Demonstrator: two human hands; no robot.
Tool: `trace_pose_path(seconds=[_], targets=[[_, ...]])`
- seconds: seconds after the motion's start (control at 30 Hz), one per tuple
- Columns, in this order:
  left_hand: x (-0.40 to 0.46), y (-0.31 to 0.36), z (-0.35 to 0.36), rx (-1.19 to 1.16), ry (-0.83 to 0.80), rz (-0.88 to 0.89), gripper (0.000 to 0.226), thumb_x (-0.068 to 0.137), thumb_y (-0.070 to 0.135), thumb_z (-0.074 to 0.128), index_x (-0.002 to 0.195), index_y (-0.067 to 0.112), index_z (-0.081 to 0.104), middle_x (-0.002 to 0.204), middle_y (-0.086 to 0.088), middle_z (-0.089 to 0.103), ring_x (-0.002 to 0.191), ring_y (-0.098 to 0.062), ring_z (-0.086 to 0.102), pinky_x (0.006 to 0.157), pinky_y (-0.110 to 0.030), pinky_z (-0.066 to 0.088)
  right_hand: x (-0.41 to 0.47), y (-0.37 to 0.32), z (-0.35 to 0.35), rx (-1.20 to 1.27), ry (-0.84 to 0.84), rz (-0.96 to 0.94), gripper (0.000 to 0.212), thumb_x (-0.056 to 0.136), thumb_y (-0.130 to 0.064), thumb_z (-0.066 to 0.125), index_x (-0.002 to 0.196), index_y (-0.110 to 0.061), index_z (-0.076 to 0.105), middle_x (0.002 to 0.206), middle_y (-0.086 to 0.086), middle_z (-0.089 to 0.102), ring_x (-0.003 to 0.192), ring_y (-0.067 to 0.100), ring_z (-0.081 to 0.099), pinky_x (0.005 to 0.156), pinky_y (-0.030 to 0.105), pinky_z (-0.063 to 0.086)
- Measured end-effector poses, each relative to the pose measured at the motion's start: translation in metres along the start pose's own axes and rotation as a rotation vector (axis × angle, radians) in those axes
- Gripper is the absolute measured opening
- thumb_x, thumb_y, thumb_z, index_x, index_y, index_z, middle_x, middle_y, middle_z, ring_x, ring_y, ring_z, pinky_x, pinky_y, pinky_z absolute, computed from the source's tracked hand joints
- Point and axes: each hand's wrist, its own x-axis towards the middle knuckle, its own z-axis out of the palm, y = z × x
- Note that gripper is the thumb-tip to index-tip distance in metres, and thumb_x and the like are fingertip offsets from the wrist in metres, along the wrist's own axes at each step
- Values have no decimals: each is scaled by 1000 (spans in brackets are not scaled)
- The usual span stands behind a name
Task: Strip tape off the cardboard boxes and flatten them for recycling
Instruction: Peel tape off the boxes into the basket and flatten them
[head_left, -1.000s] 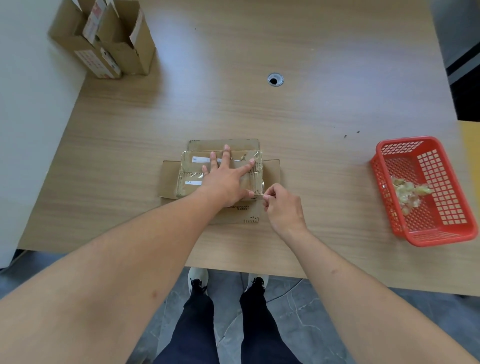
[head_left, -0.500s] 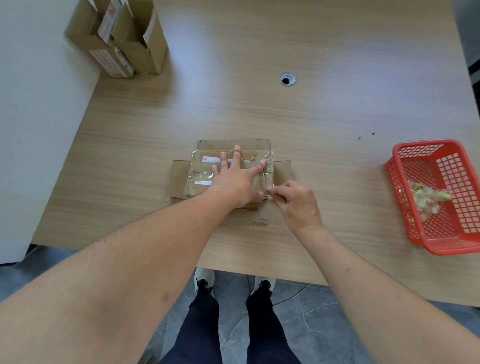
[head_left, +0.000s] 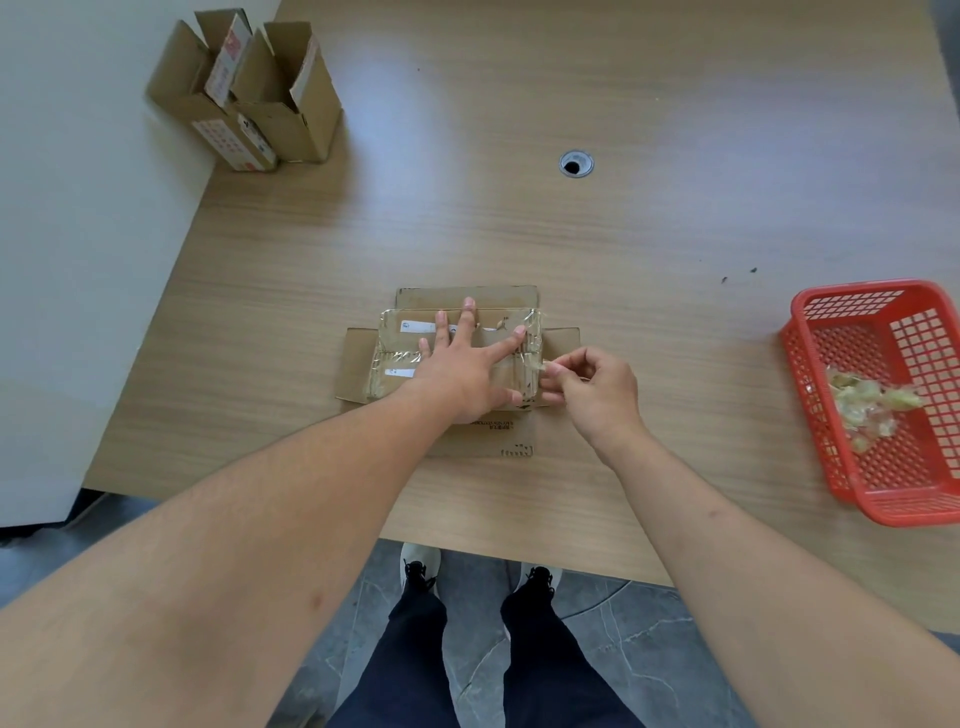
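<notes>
Lifted now off the box's right edge, a tape end (head_left: 535, 365) is pinched by the right hand (head_left: 592, 395) at three o'clock of the flattened box (head_left: 457, 358), pinned mid-table by the spread left hand (head_left: 457, 371).

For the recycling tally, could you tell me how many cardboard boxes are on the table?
3: one flattened box under the hands at centre, and two upright open boxes at the far left corner.
</notes>
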Motion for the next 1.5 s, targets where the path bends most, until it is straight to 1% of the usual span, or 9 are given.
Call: trace_pose_path(seconds=[0.1,0.2,0.37,0.6,0.67,0.87,1.07,1.3,1.5], targets=[[-1,1,-1,4,-7,-12,85,90,68,59,151,64,-1,163,-4,-35,150,-42,-27,123,-61,-1,3,2,6,-154,75,-126,9,89,-10,79,82,-10,73,78,4,74,71,15,75,61,30,62],[1,1,0,-1,-9,-19,85,90,68,59,151,65,0,163,-4,-35,150,-42,-27,123,-61,-2,6,12,7,-486,97,-474,5,84,-15,82,80,-13,79,80,1,73,74,20,69,68,36,56],[1,2,0,-5,-12,-22,83,90,67,59,152,64,3,163,-4,-34,150,-41,-26,123,-60,-1,-5,19,3,-598,-84,-741,5,89,-8,75,91,-7,80,95,5,67,81,21,65,74,31,54],[0,3,-2,10,-14,-25,86,89,68,60,152,63,2,163,-5,-34,151,-42,-24,124,-60,1,6,-12,2,-412,-126,-198,31,74,-12,91,100,-27,81,69,-12,68,64,3,61,65,14,48],[0,2,-1,11,-10,-19,87,89,68,60,152,63,1,163,-5,-33,151,-43,-24,124,-61,2,7,-12,4,-457,-108,-196,35,74,-15,91,105,-27,81,72,-7,68,64,7,59,68,17,48],[2,1,0,40,-10,-7,88,89,69,58,152,62,-2,163,-7,-34,150,-45,-23,123,-63,4,2,-11,15,-654,-8,-326,4,82,-16,83,82,-19,80,85,-1,71,80,18,65,75,29,48],[1,-2,1,58,-19,21,86,92,70,54,153,61,-6,161,-8,-37,149,-46,-25,123,-63,3,5,-11,26,-425,172,-15,15,87,-27,77,75,-25,69,76,-10,72,81,18,71,83,39,58],[3,-6,7,99,-14,35,82,94,71,47,151,62,-11,159,-8,-41,148,-47,-27,123,-63,2,-4,-11,36,-464,253,85,12,96,-28,66,87,-22,62,86,-9,64,91,21,59,77,31,41],[2,-5,4,97,-23,40,81,95,70,47,151,62,-11,159,-8,-41,148,-46,-27,123,-63,2,-9,-11,49,-355,391,156,15,96,-30,64,83,-23,59,84,-8,66,89,24,62,77,33,44]])
